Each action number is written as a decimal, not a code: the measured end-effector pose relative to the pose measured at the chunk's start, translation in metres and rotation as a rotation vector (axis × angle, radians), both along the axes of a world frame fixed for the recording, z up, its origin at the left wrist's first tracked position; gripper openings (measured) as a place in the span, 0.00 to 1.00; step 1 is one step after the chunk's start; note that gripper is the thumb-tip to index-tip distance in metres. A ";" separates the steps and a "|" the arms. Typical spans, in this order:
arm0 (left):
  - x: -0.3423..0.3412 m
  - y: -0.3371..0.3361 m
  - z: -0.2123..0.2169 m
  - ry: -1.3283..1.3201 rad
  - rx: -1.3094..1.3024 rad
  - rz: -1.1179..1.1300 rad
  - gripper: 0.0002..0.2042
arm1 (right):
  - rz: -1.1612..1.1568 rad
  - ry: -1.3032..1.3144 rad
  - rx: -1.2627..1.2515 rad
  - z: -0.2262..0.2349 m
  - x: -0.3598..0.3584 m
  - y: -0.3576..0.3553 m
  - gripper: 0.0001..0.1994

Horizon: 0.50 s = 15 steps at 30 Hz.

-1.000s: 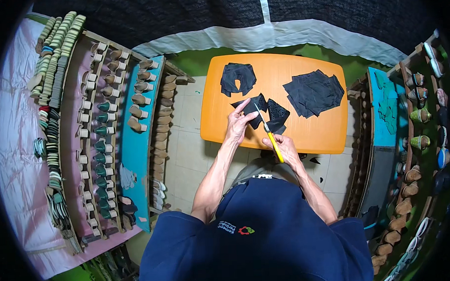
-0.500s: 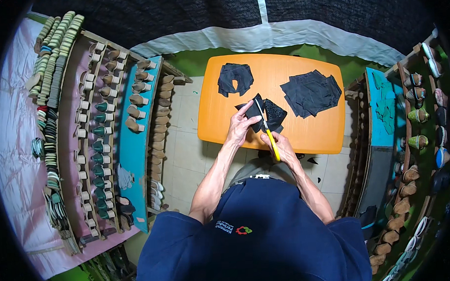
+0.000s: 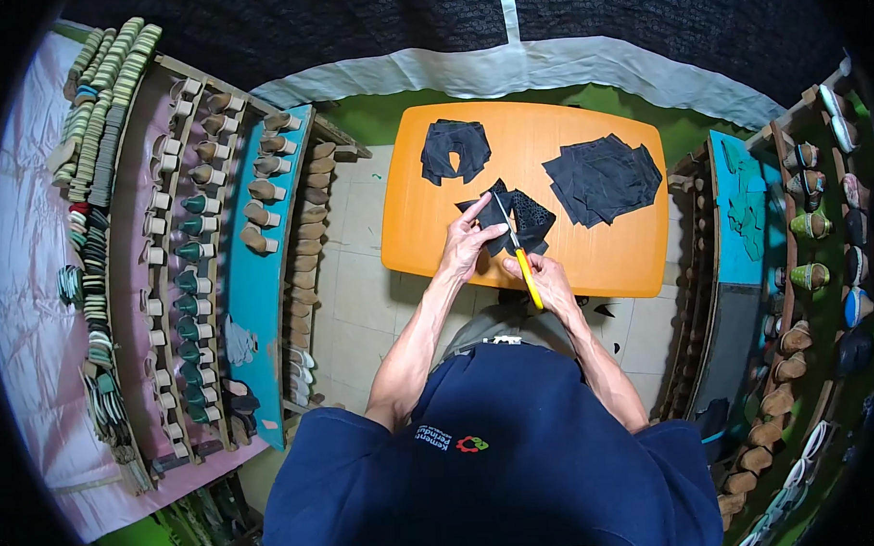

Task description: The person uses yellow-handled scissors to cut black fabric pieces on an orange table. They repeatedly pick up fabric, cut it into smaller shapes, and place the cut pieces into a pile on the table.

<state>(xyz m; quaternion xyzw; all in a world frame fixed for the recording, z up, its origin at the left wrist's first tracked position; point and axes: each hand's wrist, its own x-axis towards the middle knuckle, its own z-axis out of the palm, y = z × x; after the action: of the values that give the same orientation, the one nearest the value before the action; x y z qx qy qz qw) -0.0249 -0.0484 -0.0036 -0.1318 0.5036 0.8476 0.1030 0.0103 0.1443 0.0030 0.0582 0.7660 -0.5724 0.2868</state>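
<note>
Orange table [image 3: 610, 265]: black piece [image 3: 492, 214] near centre, toward seven o'clock. Your left hand [image 3: 465, 249] spreads thumb and forefinger against it; any pinch beneath cannot be told. Your right hand [image 3: 551, 282] is wrapped round scissors [image 3: 525, 267], blades toward eleven. Advised: tension the piece, fingertips clear.

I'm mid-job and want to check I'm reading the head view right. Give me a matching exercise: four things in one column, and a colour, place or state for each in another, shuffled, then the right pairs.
Column one
1. Scissors
2. Table
3. Larger pile
4. Left hand

Column two
A. Orange
B. Holding a black piece
C. In the right hand, with yellow handles
D. Lying on the right side of the tabletop

Pairs: 1-C, 2-A, 3-D, 4-B
</note>
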 end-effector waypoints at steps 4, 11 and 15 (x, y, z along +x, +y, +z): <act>0.004 -0.002 0.000 -0.009 -0.022 -0.037 0.36 | -0.004 -0.020 0.027 0.008 -0.003 0.001 0.28; 0.005 -0.021 -0.023 -0.176 -0.062 -0.094 0.29 | -0.119 -0.077 -0.038 -0.029 0.005 0.007 0.32; 0.017 -0.025 -0.041 -0.308 -0.043 0.050 0.25 | -0.087 -0.106 -0.045 -0.036 0.016 0.017 0.32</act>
<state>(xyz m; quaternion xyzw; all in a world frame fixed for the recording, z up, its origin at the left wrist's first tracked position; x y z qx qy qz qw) -0.0076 -0.0739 -0.0444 -0.2748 0.4965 0.8087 0.1551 0.0265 0.1609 -0.0329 0.1152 0.7333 -0.5975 0.3034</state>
